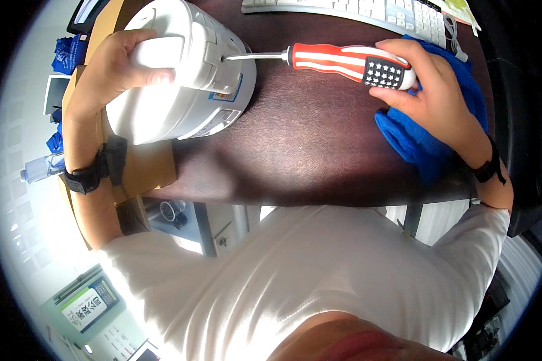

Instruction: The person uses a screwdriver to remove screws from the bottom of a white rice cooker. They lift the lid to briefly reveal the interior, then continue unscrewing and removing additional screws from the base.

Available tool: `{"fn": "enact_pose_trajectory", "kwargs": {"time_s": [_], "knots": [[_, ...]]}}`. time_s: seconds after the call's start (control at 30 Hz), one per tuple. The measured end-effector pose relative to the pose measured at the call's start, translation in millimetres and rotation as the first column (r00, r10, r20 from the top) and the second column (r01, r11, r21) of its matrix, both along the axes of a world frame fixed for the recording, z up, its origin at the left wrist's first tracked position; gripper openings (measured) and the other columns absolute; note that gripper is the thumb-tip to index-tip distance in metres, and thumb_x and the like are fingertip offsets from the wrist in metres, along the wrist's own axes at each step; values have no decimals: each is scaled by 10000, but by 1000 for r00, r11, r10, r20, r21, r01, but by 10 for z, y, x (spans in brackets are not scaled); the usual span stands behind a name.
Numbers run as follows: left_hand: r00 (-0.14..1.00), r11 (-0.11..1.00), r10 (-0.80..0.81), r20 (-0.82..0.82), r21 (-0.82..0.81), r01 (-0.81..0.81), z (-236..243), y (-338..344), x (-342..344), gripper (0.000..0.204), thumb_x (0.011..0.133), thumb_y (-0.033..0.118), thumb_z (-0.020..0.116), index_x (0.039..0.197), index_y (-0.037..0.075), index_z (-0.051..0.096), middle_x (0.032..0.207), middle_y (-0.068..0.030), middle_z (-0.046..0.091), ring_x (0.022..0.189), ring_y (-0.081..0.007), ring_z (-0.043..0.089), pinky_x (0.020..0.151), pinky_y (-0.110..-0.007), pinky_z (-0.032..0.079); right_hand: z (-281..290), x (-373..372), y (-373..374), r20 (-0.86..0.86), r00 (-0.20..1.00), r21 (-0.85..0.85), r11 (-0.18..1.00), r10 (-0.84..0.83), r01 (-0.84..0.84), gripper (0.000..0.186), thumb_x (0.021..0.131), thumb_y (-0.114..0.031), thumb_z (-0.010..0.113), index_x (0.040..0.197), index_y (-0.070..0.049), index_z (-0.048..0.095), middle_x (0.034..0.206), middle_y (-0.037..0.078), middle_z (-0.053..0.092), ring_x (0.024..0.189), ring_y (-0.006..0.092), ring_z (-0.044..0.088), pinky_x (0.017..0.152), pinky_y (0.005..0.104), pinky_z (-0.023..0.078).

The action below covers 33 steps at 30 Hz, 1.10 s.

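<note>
White T-shirt is nearest, at six o'clock. Toward ten o'clock, the left hand grasps the lid handle of a white rice cooker, whose inside is hidden. Flag-patterned screwdriver stretches from nine to three o'clock, its tip meeting the cooker; the nearer right hand grasps its rear end, above blue cloth

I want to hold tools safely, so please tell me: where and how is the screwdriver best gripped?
The screwdriver is probably best gripped by its thick, rounded handle, from the right: the thin shaft points left, toward the white appliance. The right hand does this.
</note>
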<state>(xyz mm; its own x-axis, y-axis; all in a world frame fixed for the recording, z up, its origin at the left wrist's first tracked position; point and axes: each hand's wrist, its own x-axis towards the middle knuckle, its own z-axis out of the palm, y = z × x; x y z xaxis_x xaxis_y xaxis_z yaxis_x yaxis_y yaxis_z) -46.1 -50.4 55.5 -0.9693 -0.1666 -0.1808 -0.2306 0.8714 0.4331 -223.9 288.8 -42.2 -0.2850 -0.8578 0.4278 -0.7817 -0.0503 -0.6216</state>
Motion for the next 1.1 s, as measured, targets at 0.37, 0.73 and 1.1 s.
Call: {"fn": "enact_pose_trajectory", "kwargs": {"time_s": [0.37, 0.73, 1.1], "knots": [[992, 1000, 7, 124, -30, -4, 21, -37, -17, 679, 574, 415, 843, 1024, -43, 623, 860, -115, 645, 768, -199, 626, 720, -287, 491, -134, 116, -17, 943, 303, 259, 871, -135, -417, 435, 932, -432, 479, 711, -58, 492, 469, -7, 363, 370, 77, 352, 359, 254, 287], [995, 978, -80, -55, -197, 68, 82, 210, 98, 744, 598, 450, 816, 1141, 17, 549, 1011, -128, 581, 959, -239, 566, 836, -327, 445, -24, 64, -90, 945, 310, 228, 890, -105, -394, 492, 943, -455, 407, 736, -32, 549, 455, 13, 439, 346, 67, 415, 370, 213, 376], [936, 475, -59, -346, -835, -278, -546, 1096, 75, 773, 674, 417, 744, 1289, 47, 455, 1246, -203, 470, 1170, -374, 425, 963, -513, 334, 92, 211, -84, 875, 444, 313, 927, -195, -208, 441, 918, -433, 483, 699, -52, 525, 523, -10, 428, 393, 65, 390, 375, 207, 328]]}}
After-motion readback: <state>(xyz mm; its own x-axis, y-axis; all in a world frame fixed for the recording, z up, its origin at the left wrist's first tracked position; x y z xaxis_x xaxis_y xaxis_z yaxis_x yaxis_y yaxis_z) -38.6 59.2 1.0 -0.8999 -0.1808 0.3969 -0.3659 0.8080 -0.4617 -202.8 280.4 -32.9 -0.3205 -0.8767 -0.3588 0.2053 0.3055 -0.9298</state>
